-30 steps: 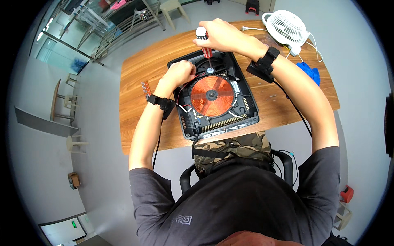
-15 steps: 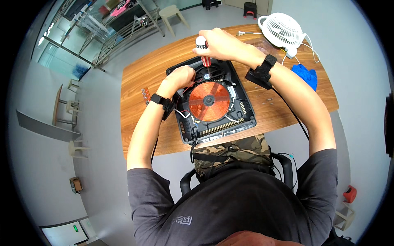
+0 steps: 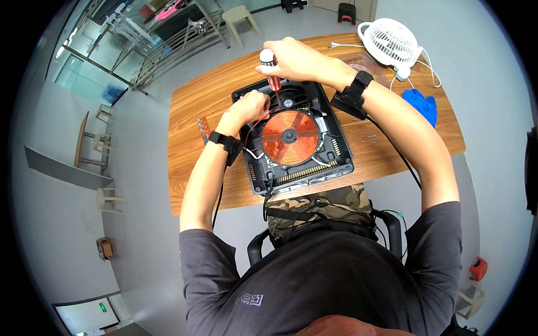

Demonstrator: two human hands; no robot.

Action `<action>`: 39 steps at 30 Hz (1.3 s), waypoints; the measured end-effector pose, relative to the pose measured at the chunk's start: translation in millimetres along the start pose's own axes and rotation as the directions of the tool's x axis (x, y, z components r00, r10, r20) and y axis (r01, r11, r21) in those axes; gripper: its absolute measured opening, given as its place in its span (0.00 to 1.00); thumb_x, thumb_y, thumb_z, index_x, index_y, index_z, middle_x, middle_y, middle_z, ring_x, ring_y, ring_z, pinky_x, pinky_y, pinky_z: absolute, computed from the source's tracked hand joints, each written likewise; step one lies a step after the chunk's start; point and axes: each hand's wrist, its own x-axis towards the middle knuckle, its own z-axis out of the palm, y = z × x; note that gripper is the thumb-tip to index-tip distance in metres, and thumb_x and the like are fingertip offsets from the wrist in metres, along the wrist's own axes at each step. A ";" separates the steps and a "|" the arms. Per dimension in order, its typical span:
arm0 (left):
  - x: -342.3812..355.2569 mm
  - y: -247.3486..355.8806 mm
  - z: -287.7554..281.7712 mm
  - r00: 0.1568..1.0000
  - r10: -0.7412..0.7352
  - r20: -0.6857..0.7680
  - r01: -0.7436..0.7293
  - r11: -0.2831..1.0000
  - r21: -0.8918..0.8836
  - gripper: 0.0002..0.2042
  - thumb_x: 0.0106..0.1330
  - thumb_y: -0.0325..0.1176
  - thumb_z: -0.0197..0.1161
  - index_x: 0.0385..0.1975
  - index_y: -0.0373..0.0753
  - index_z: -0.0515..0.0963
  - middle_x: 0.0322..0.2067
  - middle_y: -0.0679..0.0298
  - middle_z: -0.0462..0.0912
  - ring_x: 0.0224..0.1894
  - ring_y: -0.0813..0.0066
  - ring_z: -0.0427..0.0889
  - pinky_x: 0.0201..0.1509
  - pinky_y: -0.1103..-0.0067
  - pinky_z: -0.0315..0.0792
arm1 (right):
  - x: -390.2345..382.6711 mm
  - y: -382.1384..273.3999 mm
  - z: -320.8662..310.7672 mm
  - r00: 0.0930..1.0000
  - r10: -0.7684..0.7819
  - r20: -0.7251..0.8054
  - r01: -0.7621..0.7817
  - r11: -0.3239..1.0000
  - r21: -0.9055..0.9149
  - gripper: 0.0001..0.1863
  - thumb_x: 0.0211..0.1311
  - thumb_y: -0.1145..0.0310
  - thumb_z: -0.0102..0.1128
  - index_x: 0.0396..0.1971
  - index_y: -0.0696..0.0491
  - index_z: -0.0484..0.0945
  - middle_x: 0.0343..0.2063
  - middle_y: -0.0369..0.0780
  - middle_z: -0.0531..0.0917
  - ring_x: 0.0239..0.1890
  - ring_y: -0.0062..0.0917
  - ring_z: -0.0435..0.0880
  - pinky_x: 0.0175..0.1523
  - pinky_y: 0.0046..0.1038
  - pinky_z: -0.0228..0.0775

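The black casing (image 3: 328, 106) lies open on the wooden worktop (image 3: 190, 154), a little above the middle of the frame, with its lower edge near the worktop's front edge. Of the two hands, the right (image 3: 287, 59) is closed around the red-and-white handle of a screwdriver (image 3: 274, 85), the white cap showing above the grip. The shaft points down into the upper part of the casing, just left of the small fan's hub (image 3: 288, 103); whether the tip touches anything I cannot tell. The left hand (image 3: 253, 106) is curled, fingers drawn in, at the casing's upper left; its fingertips are hidden, so I cannot tell if it pinches anything. A thin red wire (image 3: 249, 131) runs by it. Below the fan, a round copper coil (image 3: 305, 131) fills the casing's middle, with a white wire (image 3: 321, 162) at its lower right. Left of the casing lies a small orange board (image 3: 203, 126); to the right are a few small metal bits (image 3: 371, 136). A white fan (image 3: 391, 42) and a blue cloth (image 3: 420, 106) sit toward the upper right of the frame.
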 end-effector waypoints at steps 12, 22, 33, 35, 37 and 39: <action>-24.1 -26.9 -22.4 0.983 -0.124 -0.136 0.053 0.898 -0.438 0.11 0.59 0.29 0.68 0.41 0.35 0.83 0.29 0.64 0.85 0.33 0.76 0.81 0.40 0.75 0.75 | 27.3 -0.1 54.4 0.990 -0.137 -0.006 0.138 0.990 0.025 0.24 0.64 0.50 0.67 0.37 0.61 0.78 0.30 0.56 0.85 0.37 0.54 0.85 0.43 0.45 0.77; -23.6 -13.6 -27.6 0.972 -0.153 -0.178 0.068 0.909 -0.411 0.15 0.60 0.35 0.75 0.41 0.33 0.83 0.30 0.65 0.86 0.33 0.79 0.82 0.41 0.76 0.77 | 24.0 -1.8 51.7 0.967 -0.255 -0.026 0.256 0.965 0.053 0.19 0.63 0.56 0.68 0.35 0.60 0.77 0.29 0.53 0.84 0.36 0.52 0.85 0.40 0.45 0.78; -26.0 -12.3 -30.4 0.967 -0.163 -0.197 0.071 0.912 -0.403 0.15 0.63 0.39 0.74 0.42 0.34 0.83 0.32 0.65 0.86 0.35 0.79 0.82 0.42 0.76 0.76 | 29.5 -0.1 53.5 0.962 -0.271 -0.017 0.272 0.961 0.053 0.19 0.63 0.56 0.68 0.34 0.59 0.78 0.29 0.54 0.84 0.34 0.52 0.85 0.39 0.43 0.79; -24.4 -8.2 -33.8 0.958 -0.160 -0.236 0.051 0.911 -0.410 0.15 0.64 0.39 0.73 0.41 0.34 0.83 0.31 0.66 0.86 0.34 0.80 0.81 0.41 0.77 0.75 | 30.2 4.9 53.9 0.956 -0.293 -0.028 0.294 0.955 0.029 0.18 0.63 0.56 0.68 0.33 0.59 0.79 0.29 0.53 0.84 0.34 0.51 0.86 0.39 0.43 0.79; -24.1 -5.6 -41.7 0.960 -0.187 -0.207 0.086 0.905 -0.418 0.15 0.64 0.40 0.74 0.41 0.34 0.83 0.30 0.66 0.86 0.33 0.81 0.81 0.41 0.77 0.75 | 31.1 7.1 54.8 0.946 -0.322 -0.039 0.323 0.946 0.008 0.18 0.62 0.57 0.69 0.32 0.59 0.80 0.29 0.53 0.84 0.34 0.51 0.86 0.40 0.42 0.79; -22.5 -12.1 -39.5 0.964 -0.192 -0.184 0.108 0.915 -0.390 0.15 0.64 0.40 0.74 0.39 0.34 0.84 0.30 0.66 0.86 0.31 0.81 0.80 0.40 0.77 0.75 | 29.3 6.8 55.7 0.955 -0.289 -0.058 0.292 0.955 0.045 0.18 0.62 0.58 0.69 0.32 0.60 0.81 0.30 0.53 0.84 0.34 0.50 0.85 0.40 0.42 0.79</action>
